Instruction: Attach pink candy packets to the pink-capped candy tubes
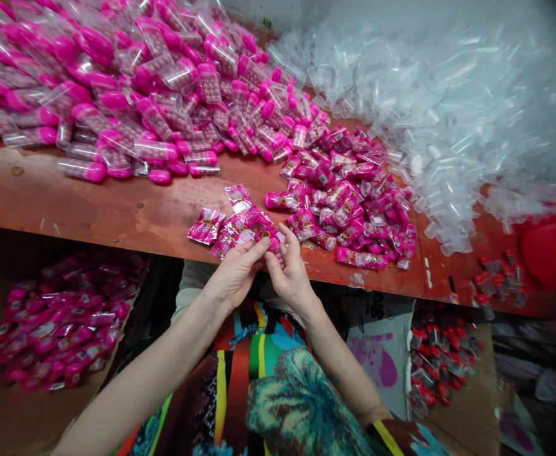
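My left hand (pixel 239 269) and my right hand (pixel 288 272) meet at the table's front edge. Between their fingertips is a small candy tube (pixel 275 244) with a pink cap and pale pink balls inside; both hands pinch it, and the fingers partly cover it. Just beyond the fingertips lie several flat, printed pink wrappers (pixel 240 223), fanned out on the wood. To the right of them is a heap of candy tubes in pink printed wrappers (pixel 349 202). A large pile of unwrapped pink-capped candy tubes (pixel 164 95) covers the table's back left.
Clear plastic tubes (pixel 415 107) are heaped at the back right of the reddish wooden table (pixel 88 202). A red container (pixel 553 253) stands at the right beside small red-capped tubes (pixel 499 278). Below the table edge are boxes of wrapped pink tubes (pixel 64 323) and red-capped tubes (pixel 437 361).
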`<action>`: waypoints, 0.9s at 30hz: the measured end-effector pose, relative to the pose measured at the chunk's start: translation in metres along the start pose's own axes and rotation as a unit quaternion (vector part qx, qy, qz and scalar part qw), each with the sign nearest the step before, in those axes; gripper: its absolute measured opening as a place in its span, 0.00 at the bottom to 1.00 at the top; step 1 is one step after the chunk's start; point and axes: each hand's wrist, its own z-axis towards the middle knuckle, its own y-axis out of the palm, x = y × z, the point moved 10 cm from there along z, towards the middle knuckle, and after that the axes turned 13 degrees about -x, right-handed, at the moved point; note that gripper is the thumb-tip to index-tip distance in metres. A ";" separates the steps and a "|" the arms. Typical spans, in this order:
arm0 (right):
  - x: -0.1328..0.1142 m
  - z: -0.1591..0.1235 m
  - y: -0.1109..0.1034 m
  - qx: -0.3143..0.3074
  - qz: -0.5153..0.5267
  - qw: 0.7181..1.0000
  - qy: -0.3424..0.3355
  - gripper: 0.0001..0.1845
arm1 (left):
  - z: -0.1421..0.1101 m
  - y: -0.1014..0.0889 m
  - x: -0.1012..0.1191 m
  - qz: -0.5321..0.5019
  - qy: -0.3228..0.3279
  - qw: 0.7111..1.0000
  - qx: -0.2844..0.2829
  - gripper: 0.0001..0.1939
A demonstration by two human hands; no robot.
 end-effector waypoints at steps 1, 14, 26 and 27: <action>0.004 0.000 0.003 -0.008 0.056 0.998 0.003 0.32 | 0.000 -0.001 0.003 0.004 0.008 1.000 0.008 0.11; 0.027 0.005 0.016 -0.082 0.383 0.918 0.065 0.29 | -0.003 0.006 -0.010 0.098 -0.023 0.995 -0.029 0.21; 0.021 0.016 -0.025 0.003 0.271 0.962 0.040 0.23 | -0.003 0.008 -0.003 0.096 -0.016 0.995 -0.035 0.16; 0.013 0.016 -0.049 0.042 0.224 0.974 0.019 0.24 | -0.004 0.003 0.003 0.103 -0.008 0.995 -0.014 0.15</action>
